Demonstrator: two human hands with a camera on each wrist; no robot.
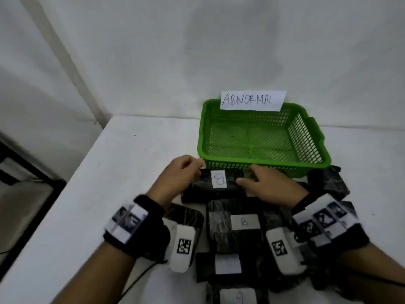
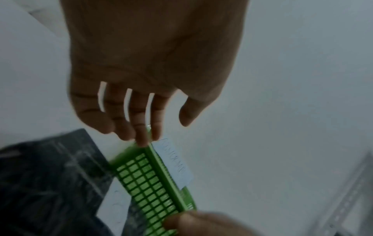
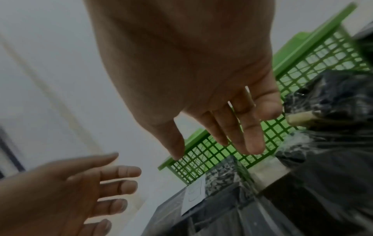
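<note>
Loosely spread, the fingers [image 2: 141,124] of the left hand [image 1: 178,172] and those of the right hand [image 1: 270,186] grip nothing, which only the wrist views show. They flank the black plastic-wrapped packet [image 1: 210,191] labelled "B", which lies just before the green lattice plastic basket [image 1: 285,168]. The step looks like the reach. Next, both ends need clasping and a lift over the rim. Only the head view shows the handwritten paper "ABNORMAL" sign [image 1: 253,100] legibly.
</note>
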